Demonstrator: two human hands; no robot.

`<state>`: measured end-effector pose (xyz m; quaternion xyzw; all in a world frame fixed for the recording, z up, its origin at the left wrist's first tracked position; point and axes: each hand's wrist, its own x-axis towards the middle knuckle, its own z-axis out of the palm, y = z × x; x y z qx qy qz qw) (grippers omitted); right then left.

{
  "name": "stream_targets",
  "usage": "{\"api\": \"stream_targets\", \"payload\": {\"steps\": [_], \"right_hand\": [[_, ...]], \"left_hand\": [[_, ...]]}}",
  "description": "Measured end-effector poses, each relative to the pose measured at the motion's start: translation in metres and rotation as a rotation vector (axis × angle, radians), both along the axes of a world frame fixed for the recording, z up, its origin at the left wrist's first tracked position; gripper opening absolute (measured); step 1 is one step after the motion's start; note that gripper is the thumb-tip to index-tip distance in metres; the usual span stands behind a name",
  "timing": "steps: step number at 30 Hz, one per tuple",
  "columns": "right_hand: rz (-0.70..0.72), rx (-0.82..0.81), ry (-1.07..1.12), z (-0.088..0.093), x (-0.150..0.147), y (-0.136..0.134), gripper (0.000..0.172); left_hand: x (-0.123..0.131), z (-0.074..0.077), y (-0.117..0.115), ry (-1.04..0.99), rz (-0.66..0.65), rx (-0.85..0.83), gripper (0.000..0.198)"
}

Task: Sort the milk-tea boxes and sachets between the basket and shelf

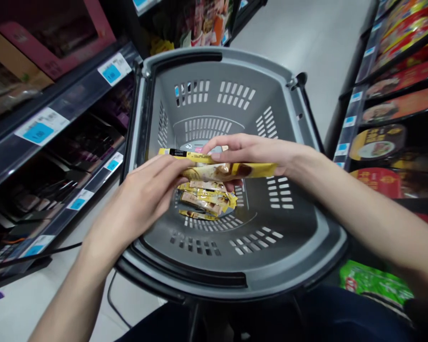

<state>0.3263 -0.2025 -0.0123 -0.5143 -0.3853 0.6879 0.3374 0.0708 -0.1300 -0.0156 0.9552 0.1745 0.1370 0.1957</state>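
Over the grey shopping basket (292,223), both my hands grip long yellow-and-white snack packets (258,170), held roughly level. My left hand (151,183) is closed around their left end, with its fingers on top. From the right, my right hand (248,149) reaches across, fingers curled about the packets' middle; some fingertips show beneath them. At least two packets seem to lie side by side, but I cannot tell exactly how many. Below the hands, several similar yellow snack packets (209,199) lie in a loose pile on the basket's bottom.
Shelves with blue-and-white price labels (43,126) stand close on the left. On the right, another shelf holds red and yellow packaged foods (380,142). A green bag (374,282) lies low at the right. A dark cable (112,297) runs along the pale floor.
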Motion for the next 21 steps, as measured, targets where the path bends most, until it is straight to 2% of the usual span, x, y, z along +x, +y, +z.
{"api": "stream_targets", "payload": {"steps": [5, 9, 12, 15, 18, 21], "right_hand": [[-0.141, 0.026, 0.003, -0.002, 0.003, 0.004, 0.028], [-0.131, 0.132, -0.061, -0.005, 0.005, 0.000, 0.039], [-0.137, 0.179, -0.077, -0.011, 0.002, -0.004, 0.040], [-0.229, 0.177, -0.009, -0.017, -0.007, -0.006, 0.040], [-0.347, 0.171, 0.079, -0.021, -0.025, -0.011, 0.044], [-0.378, 0.112, 0.124, -0.022, -0.045, -0.019, 0.047]], "left_hand": [[0.001, 0.005, -0.003, -0.056, 0.148, -0.004, 0.029], [0.000, 0.005, -0.002, -0.101, 0.246, -0.036, 0.022], [-0.001, -0.001, 0.001, -0.229, 0.289, -0.163, 0.025], [-0.002, -0.007, 0.005, -0.372, 0.316, -0.297, 0.032], [0.000, -0.009, 0.008, -0.444, 0.343, -0.315, 0.038], [0.000, -0.010, 0.010, -0.474, 0.360, -0.359, 0.043]]}}
